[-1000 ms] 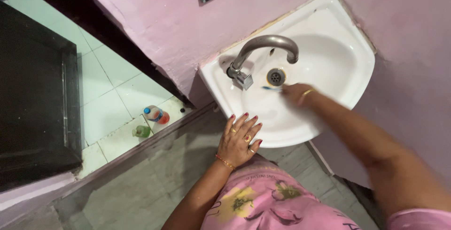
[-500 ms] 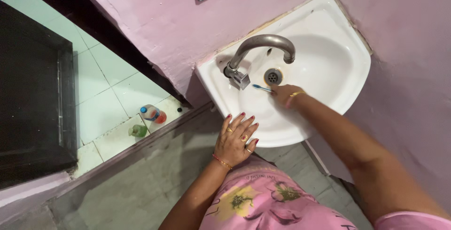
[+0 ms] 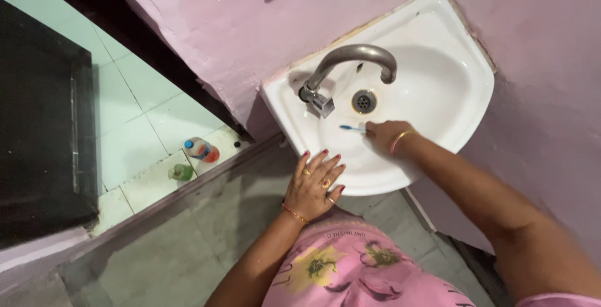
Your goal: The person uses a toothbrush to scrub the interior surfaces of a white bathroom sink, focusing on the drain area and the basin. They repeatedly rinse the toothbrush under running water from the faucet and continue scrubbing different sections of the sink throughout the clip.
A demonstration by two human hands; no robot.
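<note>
A white corner washbasin (image 3: 451,103) hangs between two pink walls. My right hand (image 3: 383,135) is inside the bowl, shut on a small blue brush (image 3: 352,128) whose head points left across the white surface. My left hand (image 3: 315,183) lies flat on the basin's front rim with fingers spread, holding nothing. A curved metal tap (image 3: 350,62) arches over the drain (image 3: 364,101), just above the brush.
A dark doorway threshold runs along the grey floor at left. Beyond it, on pale green tiles, stand a bottle with orange liquid (image 3: 201,149) and a small green bottle (image 3: 181,171). A dark door or panel (image 3: 37,131) fills the far left.
My right hand has drawn the brush down and toward me from beside the drain to lower in the bowl. My left hand has stayed on the rim.
</note>
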